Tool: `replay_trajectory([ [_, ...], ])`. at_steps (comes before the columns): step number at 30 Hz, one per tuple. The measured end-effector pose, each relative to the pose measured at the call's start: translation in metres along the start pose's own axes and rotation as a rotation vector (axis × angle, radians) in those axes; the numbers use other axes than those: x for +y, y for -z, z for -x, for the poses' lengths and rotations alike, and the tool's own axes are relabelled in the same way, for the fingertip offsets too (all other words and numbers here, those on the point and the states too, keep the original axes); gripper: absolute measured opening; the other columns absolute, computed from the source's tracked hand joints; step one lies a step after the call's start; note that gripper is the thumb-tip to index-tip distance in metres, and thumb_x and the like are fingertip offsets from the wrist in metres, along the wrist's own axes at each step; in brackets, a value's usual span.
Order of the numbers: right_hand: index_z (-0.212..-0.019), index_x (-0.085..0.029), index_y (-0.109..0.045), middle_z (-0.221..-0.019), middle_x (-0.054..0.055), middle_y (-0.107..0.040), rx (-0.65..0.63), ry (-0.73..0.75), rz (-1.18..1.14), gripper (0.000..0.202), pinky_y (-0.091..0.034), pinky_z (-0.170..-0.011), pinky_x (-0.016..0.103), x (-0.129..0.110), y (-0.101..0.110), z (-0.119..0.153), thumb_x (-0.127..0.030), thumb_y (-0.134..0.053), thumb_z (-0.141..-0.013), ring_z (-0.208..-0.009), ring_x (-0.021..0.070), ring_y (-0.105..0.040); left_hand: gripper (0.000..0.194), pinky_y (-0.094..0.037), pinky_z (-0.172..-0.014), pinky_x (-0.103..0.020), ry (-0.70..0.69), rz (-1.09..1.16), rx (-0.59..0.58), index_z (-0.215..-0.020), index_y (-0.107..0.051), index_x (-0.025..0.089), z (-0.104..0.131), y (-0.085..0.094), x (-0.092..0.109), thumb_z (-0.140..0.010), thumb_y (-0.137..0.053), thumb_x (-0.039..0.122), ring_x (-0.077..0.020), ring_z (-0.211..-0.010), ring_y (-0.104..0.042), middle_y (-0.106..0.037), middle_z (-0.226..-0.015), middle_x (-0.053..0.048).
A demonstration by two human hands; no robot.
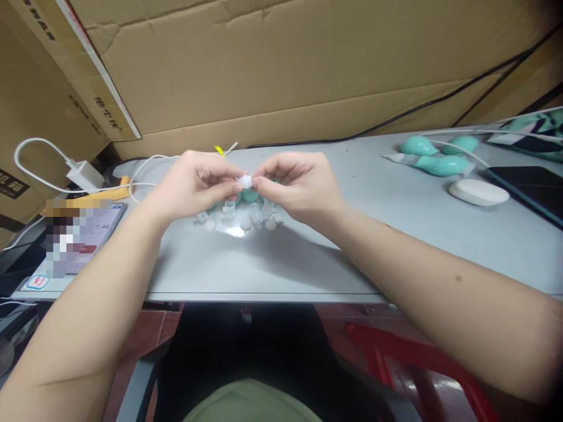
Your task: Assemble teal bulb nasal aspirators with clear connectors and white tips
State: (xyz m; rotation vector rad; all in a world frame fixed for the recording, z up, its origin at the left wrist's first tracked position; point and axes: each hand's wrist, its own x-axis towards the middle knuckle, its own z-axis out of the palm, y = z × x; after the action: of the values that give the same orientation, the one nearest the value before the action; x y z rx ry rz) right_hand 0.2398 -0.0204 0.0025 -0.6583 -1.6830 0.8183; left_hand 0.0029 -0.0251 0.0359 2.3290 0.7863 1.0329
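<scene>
Pinching a small white plastic piece (245,181) between them, the fingers of the left hand (197,183) and right hand (295,183) meet above the table (272,264). Small clear plastic parts (255,214) lie on the table just below the hands, with teal pieces (250,195) partly hidden behind them. Teal bulb-shaped objects (442,165) rest at the far right, near a white oval object (479,191).

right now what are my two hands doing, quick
Left hand: closed, fingertips pinching the small white piece.
Right hand: closed, fingertips on the same piece from the other side.
</scene>
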Motion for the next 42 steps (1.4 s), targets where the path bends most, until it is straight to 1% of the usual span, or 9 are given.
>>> replay_trajectory([
  [7, -0.077, -0.024, -0.078, -0.075, 0.001, -0.078, 0.004, -0.002, -0.031, 0.011, -0.059, -0.064, 0.032, 0.002, -0.001, -0.002, -0.018, -0.082, -0.086, -0.067, 0.0163, -0.069, 0.025, -0.057, -0.055, -0.025, 0.013, 0.008, 0.078, -0.104, -0.094, 0.020, 0.001, -0.006, -0.004, -0.099, -0.090, 0.044, -0.0156, -0.062, -0.075, -0.083, -0.077, -0.005],
  [15, -0.077, -0.024, -0.077, -0.079, 0.001, -0.079, 0.028, 0.195, 0.074, 0.013, -0.062, -0.075, 0.034, 0.006, 0.002, -0.002, -0.017, -0.077, -0.088, -0.076, 0.0175, -0.073, 0.018, -0.060, -0.055, -0.023, 0.042, 0.042, 0.092, -0.101, -0.095, 0.020, -0.002, -0.007, 0.000, -0.096, -0.093, 0.036, -0.0147, -0.058, -0.075, -0.081, -0.072, -0.004],
  [17, -0.076, -0.024, -0.076, -0.078, 0.001, -0.078, 0.026, 0.163, 0.057, 0.013, -0.060, -0.072, 0.033, 0.007, 0.002, -0.003, -0.018, -0.078, -0.087, -0.073, 0.0171, -0.071, 0.020, -0.060, -0.055, -0.023, 0.036, 0.059, 0.094, -0.100, -0.095, 0.019, -0.002, -0.007, 0.000, -0.096, -0.095, 0.039, -0.0149, -0.059, -0.076, -0.082, -0.074, -0.005],
  [22, -0.079, -0.025, -0.076, -0.074, 0.001, -0.077, -0.024, -0.043, -0.108, 0.011, -0.055, -0.061, 0.030, 0.008, 0.002, -0.005, -0.018, -0.084, -0.084, -0.066, 0.0160, -0.068, 0.036, -0.062, -0.056, -0.025, 0.021, 0.084, 0.078, -0.099, -0.094, 0.019, -0.001, -0.008, 0.001, -0.099, -0.092, 0.055, -0.0159, -0.061, -0.077, -0.082, -0.077, -0.006],
  [25, -0.079, -0.025, -0.075, -0.073, 0.000, -0.077, -0.032, -0.088, -0.136, 0.013, -0.054, -0.060, 0.030, 0.008, 0.002, -0.006, -0.017, -0.085, -0.083, -0.066, 0.0156, -0.068, 0.037, -0.061, -0.056, -0.025, 0.019, 0.092, 0.080, -0.096, -0.094, 0.019, -0.002, -0.009, 0.001, -0.098, -0.093, 0.056, -0.0151, -0.059, -0.076, -0.081, -0.075, -0.006],
  [31, -0.075, -0.024, -0.075, -0.075, 0.000, -0.077, -0.011, 0.096, 0.003, 0.015, -0.059, -0.067, 0.031, 0.003, 0.004, -0.004, -0.017, -0.084, -0.084, -0.069, 0.0157, -0.069, 0.034, -0.062, -0.056, -0.024, 0.109, 0.064, 0.051, -0.098, -0.093, 0.019, -0.003, -0.007, 0.004, -0.097, -0.094, 0.052, -0.0156, -0.060, -0.076, -0.083, -0.074, -0.005],
  [33, -0.075, -0.025, -0.075, -0.076, 0.000, -0.078, -0.012, 0.093, 0.022, 0.016, -0.059, -0.067, 0.032, 0.002, 0.005, -0.003, -0.021, -0.086, -0.086, -0.069, 0.0163, -0.070, 0.036, -0.062, -0.057, -0.024, 0.134, 0.065, 0.046, -0.098, -0.092, 0.017, -0.003, -0.006, 0.006, -0.096, -0.094, 0.053, -0.0157, -0.060, -0.076, -0.082, -0.072, -0.005],
  [36, -0.081, -0.026, -0.077, -0.079, 0.002, -0.080, -0.041, -0.033, -0.055, 0.020, -0.060, -0.066, 0.034, 0.003, 0.008, -0.004, -0.034, -0.093, -0.089, -0.072, 0.0188, -0.073, 0.042, -0.064, -0.059, -0.024, 0.140, 0.079, 0.061, -0.095, -0.090, 0.017, -0.003, -0.007, 0.010, -0.094, -0.096, 0.059, -0.0168, -0.064, -0.079, -0.085, -0.077, -0.007],
  [42, -0.086, -0.027, -0.075, -0.085, 0.005, -0.082, -0.131, -0.175, -0.211, 0.055, -0.069, -0.081, 0.042, 0.007, 0.012, -0.010, -0.071, -0.105, -0.076, -0.087, 0.0258, -0.081, 0.032, -0.063, -0.060, -0.027, 0.096, 0.021, 0.039, -0.101, -0.090, 0.022, -0.002, -0.004, 0.008, -0.101, -0.088, 0.053, -0.0177, -0.067, -0.079, -0.085, -0.081, -0.006],
])
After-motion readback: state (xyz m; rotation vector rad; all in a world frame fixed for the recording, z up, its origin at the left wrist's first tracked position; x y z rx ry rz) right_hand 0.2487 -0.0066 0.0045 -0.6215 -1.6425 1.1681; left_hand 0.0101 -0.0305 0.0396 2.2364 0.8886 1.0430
